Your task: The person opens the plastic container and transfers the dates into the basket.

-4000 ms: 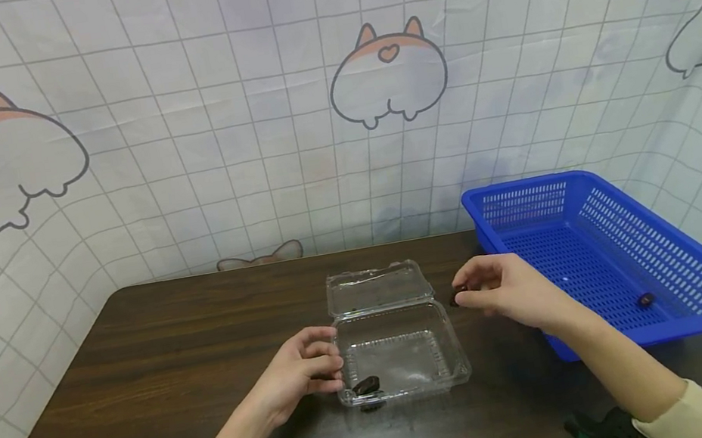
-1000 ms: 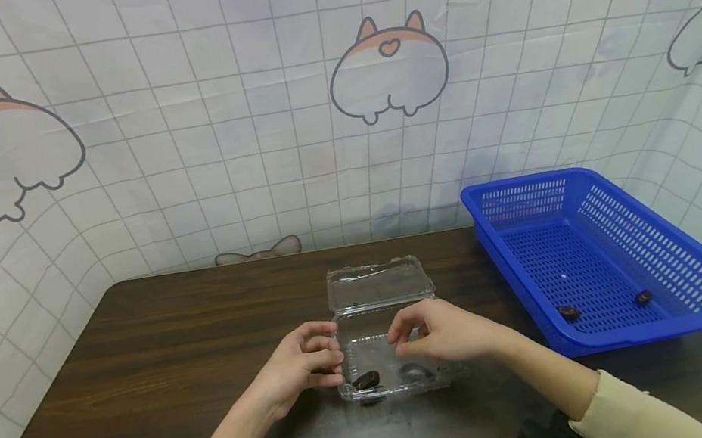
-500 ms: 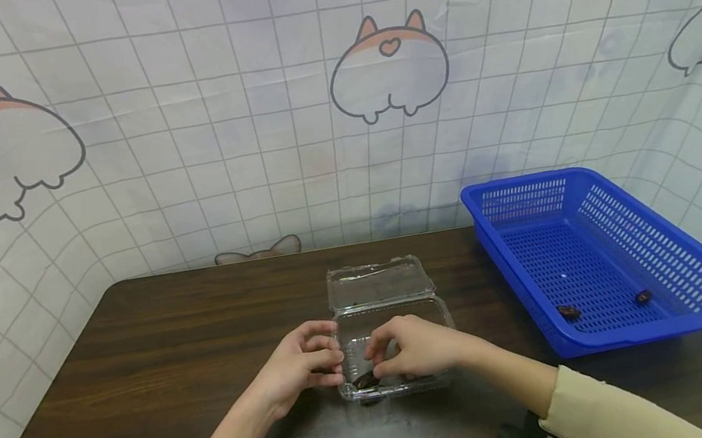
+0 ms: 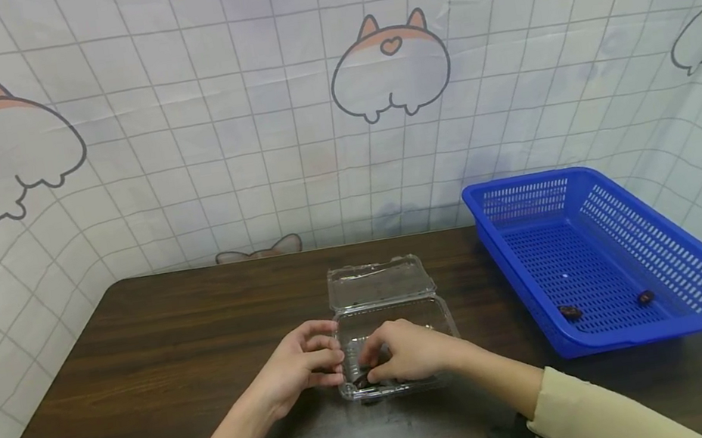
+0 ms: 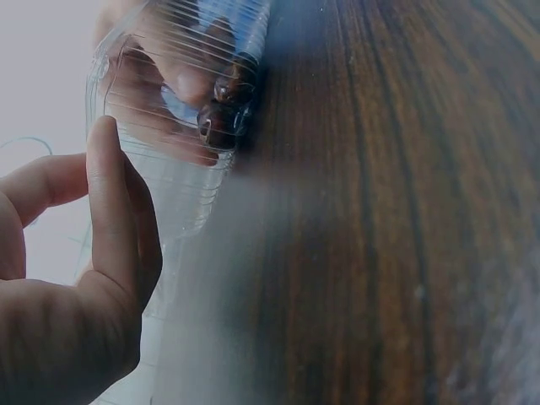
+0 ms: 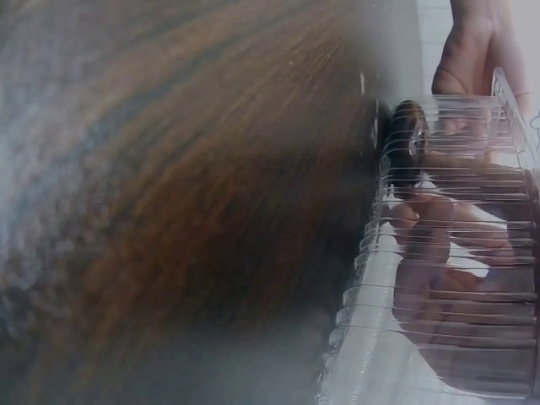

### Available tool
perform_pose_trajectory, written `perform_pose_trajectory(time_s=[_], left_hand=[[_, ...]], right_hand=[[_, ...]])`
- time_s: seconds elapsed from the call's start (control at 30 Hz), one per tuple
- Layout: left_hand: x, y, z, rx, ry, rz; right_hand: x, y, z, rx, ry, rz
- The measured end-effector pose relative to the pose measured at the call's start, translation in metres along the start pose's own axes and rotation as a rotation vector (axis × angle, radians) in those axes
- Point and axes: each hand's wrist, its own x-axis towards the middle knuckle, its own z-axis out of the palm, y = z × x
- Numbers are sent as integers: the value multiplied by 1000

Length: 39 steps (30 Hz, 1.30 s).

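A clear plastic clamshell box stands with its lid raised at the middle of the table. My left hand rests its fingertips against the box's left side, the fingers only slightly bent. My right hand reaches into the box, its bent thumb and fingers at a dark brown date in the front left corner. Through the box wall, dark glossy lumps show close to the right fingertips in the left wrist view. Whether the fingers pinch the date is hidden. The date also shows in the right wrist view.
A blue plastic basket stands on the right of the table, with one date and another date on its floor. The dark wooden table ends at a tile-patterned cloth wall.
Four seconds ago my right hand held a date beside the basket; a second date now lies in the basket. The right hand has moved left into the box. My left hand stays put.
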Motion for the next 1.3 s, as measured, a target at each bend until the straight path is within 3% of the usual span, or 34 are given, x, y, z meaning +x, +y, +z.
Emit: perform_pose_trajectory(time_s=[0.6,1.3], left_hand=[[1,-2,0,-1,1,0],[1,-1,0,0,8,-2]], right_hand=[[4,1,0,-62,-7,-27],[-2,6,-6,13,76,-38]])
